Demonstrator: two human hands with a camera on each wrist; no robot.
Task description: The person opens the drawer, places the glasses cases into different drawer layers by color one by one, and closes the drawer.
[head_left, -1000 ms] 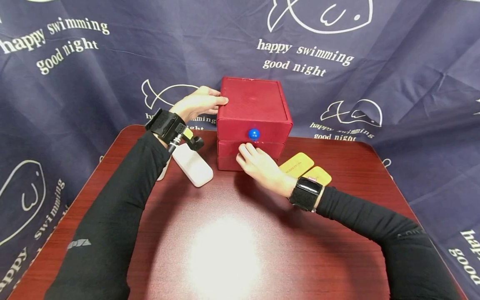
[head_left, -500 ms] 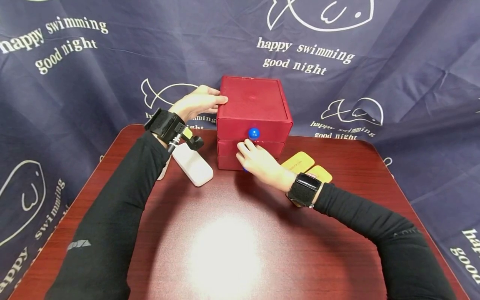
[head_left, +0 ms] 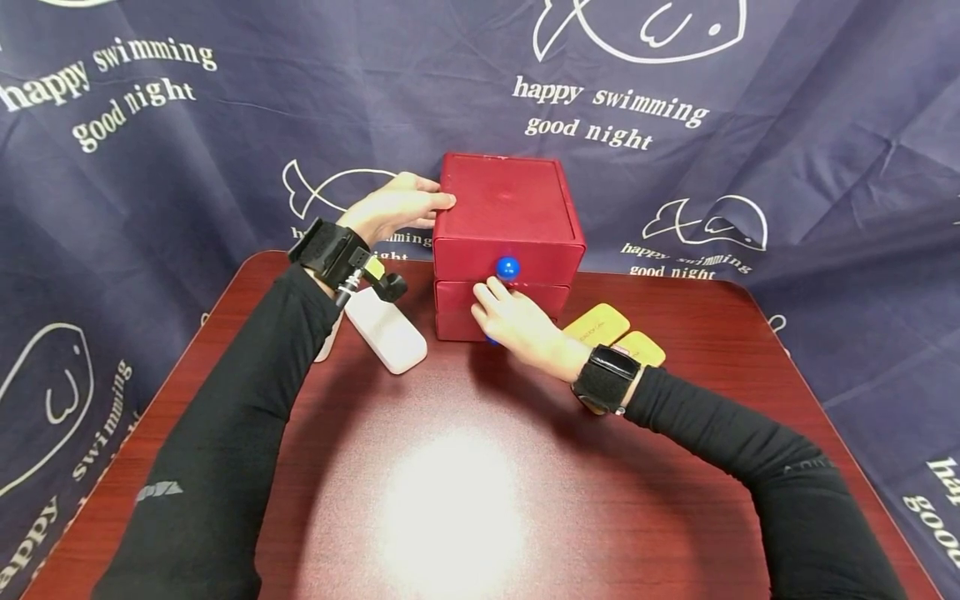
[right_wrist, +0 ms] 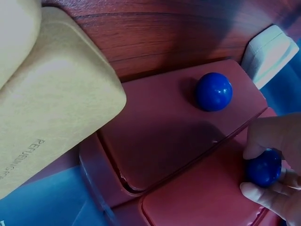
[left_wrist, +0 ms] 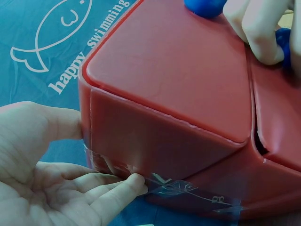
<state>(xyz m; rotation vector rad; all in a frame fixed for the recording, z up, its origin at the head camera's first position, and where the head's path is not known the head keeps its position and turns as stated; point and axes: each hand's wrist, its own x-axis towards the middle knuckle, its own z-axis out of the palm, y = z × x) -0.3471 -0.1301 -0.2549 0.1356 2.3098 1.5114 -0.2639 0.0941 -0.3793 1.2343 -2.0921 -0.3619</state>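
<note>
Red box of drawers (head_left: 510, 200), upright at the far middle of the reddish table (head_left: 360, 467). Bears three blue knobs down its front: top knob (head_left: 507, 267), middle knob (right_wrist: 263, 167), lower knob (right_wrist: 214, 92). On the middle knob, Right hand (head_left: 521, 325), thumb and fingers clamped round it in a pinch. At the box's left side, Left hand (head_left: 401, 204), thumb and fairly straight fingers apart, thumb at the upper edge, fingertips touching the wall beside a shiny clear strip (left_wrist: 188, 188). Left of the box, white case (head_left: 386, 329) lying flat, with a pale case (head_left: 328, 340) partly behind the sleeve (head_left: 217, 433). On the right, two yellow cases (head_left: 597, 323), partly covered by hand and wristband (head_left: 611, 379); lettering only partly legible. Behind, navy cloth (head_left: 262, 100) with white fish outlines and repeated "happy swimming good night".
</note>
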